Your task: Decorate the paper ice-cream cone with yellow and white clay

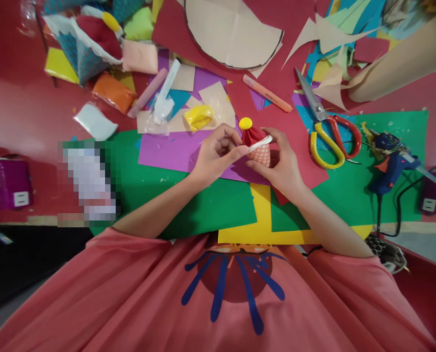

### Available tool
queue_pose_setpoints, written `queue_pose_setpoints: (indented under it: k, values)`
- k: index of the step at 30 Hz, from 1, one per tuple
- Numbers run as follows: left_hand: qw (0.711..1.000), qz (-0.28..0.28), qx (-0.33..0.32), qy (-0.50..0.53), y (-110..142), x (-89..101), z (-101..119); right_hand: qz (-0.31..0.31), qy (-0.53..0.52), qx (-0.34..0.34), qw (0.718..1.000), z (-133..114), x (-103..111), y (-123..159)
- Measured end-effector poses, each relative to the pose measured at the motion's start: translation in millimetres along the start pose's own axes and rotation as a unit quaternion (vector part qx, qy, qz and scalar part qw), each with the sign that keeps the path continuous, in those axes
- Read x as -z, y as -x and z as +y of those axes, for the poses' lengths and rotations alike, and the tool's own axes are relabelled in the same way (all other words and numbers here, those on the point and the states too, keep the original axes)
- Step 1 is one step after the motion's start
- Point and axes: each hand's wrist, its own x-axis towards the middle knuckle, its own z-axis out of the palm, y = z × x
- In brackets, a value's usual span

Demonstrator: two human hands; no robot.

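Observation:
Between my hands is a small craft ice cream cone point(261, 155) with an orange-and-white grid pattern, a red folded top and a yellow ball on its tip. Wrapped around the cone's side are the fingers of my right hand point(284, 164). My left hand point(218, 156) pinches one end of a thin white strip point(260, 143) that lies along the cone's rim. A purple sheet point(166, 154) and a red sheet lie beneath the hands.
Scissors point(324, 122) with red and yellow handles lie to the right, near a blue glue gun point(390, 171). An orange marker point(267, 93) and a yellow clay packet point(199, 117) lie ahead. A larger blue cone point(87, 51) and several clay packs sit at the upper left.

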Motion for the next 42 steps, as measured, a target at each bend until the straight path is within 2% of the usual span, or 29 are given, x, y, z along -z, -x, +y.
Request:
queue_pose_setpoints:
  k: [3,6,11,17,20,23,27,34,39,42]
  values:
    - [0.998,0.009,-0.055,-0.037,2.4,-0.1,-1.1,0.003,0.009,0.002,1.000,0.5,-0.5,0.5]
    - [0.993,0.001,-0.076,-0.092,3.5,-0.2,-2.9,0.004,0.025,0.014,1.000,1.5,-1.7,0.8]
    - [0.992,0.000,-0.076,-0.102,2.2,0.4,-2.9,0.003,0.005,0.013,1.000,1.0,-1.8,0.8]
    - [0.997,-0.036,-0.045,-0.050,1.8,0.7,1.8,-0.050,-0.149,-0.065,0.985,-4.5,3.7,-1.1]
    - [0.997,-0.056,-0.035,-0.043,4.0,-0.2,3.0,-0.059,-0.183,-0.083,0.978,-7.7,5.1,-3.1]
    - [0.998,-0.048,-0.026,-0.041,5.9,-1.5,2.7,-0.069,-0.200,-0.087,0.973,-10.0,4.4,-4.7]
    - [0.998,-0.026,-0.035,-0.051,5.9,-2.3,1.7,-0.066,-0.189,-0.072,0.977,-10.1,1.5,-4.2]
    - [0.996,-0.035,-0.048,-0.072,7.0,-1.8,1.2,-0.058,-0.170,-0.074,0.981,-6.3,-0.6,-2.3]
    - [0.997,0.001,-0.055,-0.057,10.3,-3.1,2.6,-0.046,-0.166,-0.061,0.983,-5.2,-1.2,-2.7]
    - [0.995,-0.024,-0.066,-0.076,10.3,-2.8,3.7,-0.044,-0.150,-0.055,0.986,-6.3,-1.6,-2.1]
